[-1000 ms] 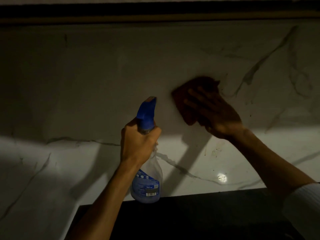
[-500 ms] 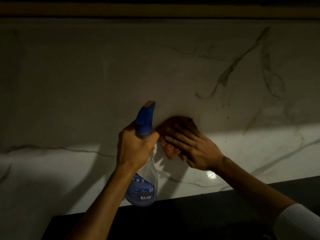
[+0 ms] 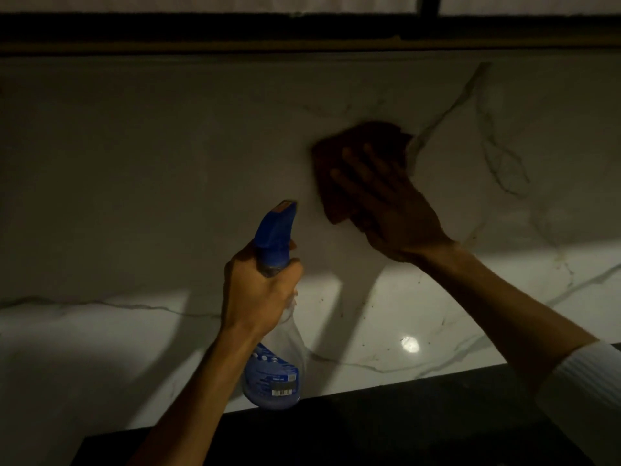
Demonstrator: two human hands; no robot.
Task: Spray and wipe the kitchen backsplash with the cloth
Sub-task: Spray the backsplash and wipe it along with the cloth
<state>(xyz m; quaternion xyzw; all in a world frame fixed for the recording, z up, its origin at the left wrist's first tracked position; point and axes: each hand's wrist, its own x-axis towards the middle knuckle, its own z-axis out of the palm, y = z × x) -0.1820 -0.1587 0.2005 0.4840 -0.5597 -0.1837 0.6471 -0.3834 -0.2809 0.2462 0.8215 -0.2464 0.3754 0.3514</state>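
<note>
The backsplash (image 3: pixel 168 163) is white marble with grey veins; its upper part lies in shadow and a lit band runs along the bottom. My right hand (image 3: pixel 393 210) presses a dark reddish cloth (image 3: pixel 363 142) flat against the shadowed part, right of centre. The cloth is blurred with motion and partly covered by my fingers. My left hand (image 3: pixel 262 290) grips the neck of a clear spray bottle (image 3: pixel 279 375) with a blue trigger head (image 3: pixel 274 237), held upright in front of the wall, below and left of the cloth.
A dark countertop (image 3: pixel 403 428) runs along the bottom under the backsplash. A dark ledge or frame (image 3: pixel 302 31) spans the top of the wall. Small specks dot the lit marble near a bright light reflection (image 3: pixel 410 344).
My right hand swept the cloth down toward the bottle half a second ago and has since moved it back up and right on the wall. The left hand holds the bottle nearly still.
</note>
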